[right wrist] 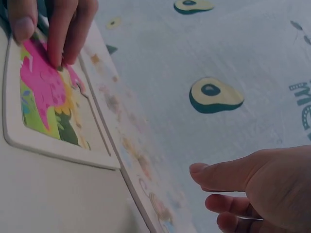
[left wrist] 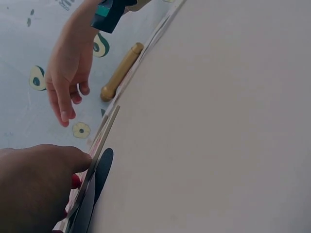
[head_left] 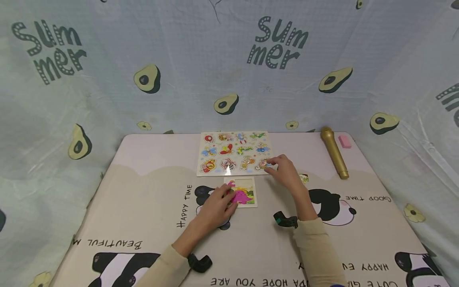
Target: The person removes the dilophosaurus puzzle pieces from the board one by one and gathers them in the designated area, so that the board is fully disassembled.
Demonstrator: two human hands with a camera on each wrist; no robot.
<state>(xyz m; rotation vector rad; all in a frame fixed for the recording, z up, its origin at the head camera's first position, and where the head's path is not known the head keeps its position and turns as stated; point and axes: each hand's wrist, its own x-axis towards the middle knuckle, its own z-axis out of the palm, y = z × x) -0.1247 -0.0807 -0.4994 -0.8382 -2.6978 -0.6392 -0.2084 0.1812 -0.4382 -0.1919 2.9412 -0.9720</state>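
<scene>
Dinosaur puzzle (head_left: 244, 196): on the table (head_left: 143, 191), just your side of the insect board (head_left: 236, 156)
Left hand (head_left: 216, 206): your thumb and fingers parted, touching the puzzle
Right hand (head_left: 285, 173): your thumb and fingers apart, near the board

A gold stick (head_left: 334, 154) lies beside a pink block (head_left: 345, 141), before avocado-print cloth (head_left: 186, 59).

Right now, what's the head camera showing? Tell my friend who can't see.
A person's left hand rests on a small white-framed pink dinosaur puzzle; their right hand is by the near right corner of a larger white rectangular board of colourful bug pictures.
</scene>
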